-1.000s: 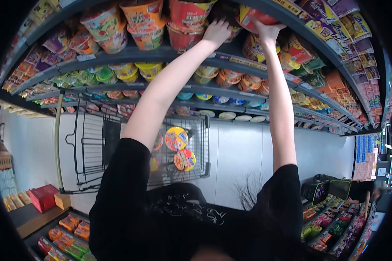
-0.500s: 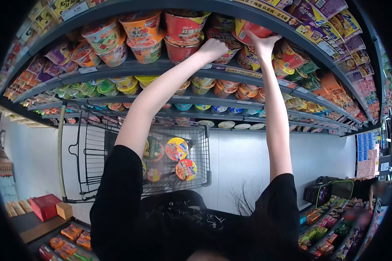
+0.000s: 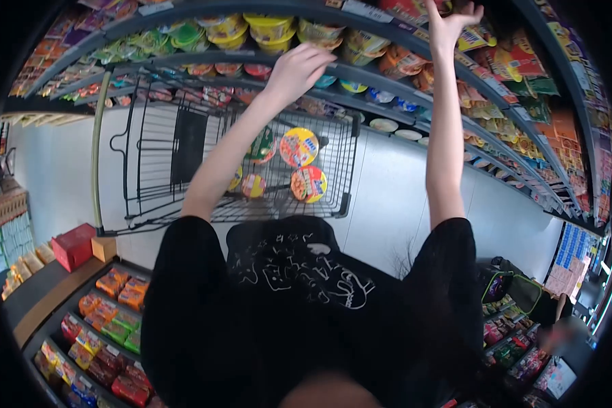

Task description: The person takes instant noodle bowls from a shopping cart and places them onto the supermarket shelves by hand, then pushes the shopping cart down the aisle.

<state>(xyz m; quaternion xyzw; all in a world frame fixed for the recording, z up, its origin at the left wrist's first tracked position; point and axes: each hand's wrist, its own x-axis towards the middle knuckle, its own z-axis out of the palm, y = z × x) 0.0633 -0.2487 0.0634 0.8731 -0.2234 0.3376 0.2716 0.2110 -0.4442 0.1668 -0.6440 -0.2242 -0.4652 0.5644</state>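
Observation:
My left hand hovers in front of the shelf with its fingers stretched out, close to yellow-lidded noodle tubs. Nothing shows in it. Higher up and to the right, my right hand is spread, thumb apart from the fingers, at the edge of a shelf with red noodle packaging beside the thumb. Below my left arm, the wire shopping cart carries several instant noodle tubs, among them a yellow-rimmed tub, a red and yellow tub and a green tub.
Shelves of packed noodles curve across the top and down the right side. Behind me are low racks of packets, a red box and a small brown box. Another person is at the lower right near a dark basket.
The view has tilted down. My left hand, earlier closed at the upper noodle tubs, has come down and opened. My right hand has let go of a red noodle tub and spread its fingers.

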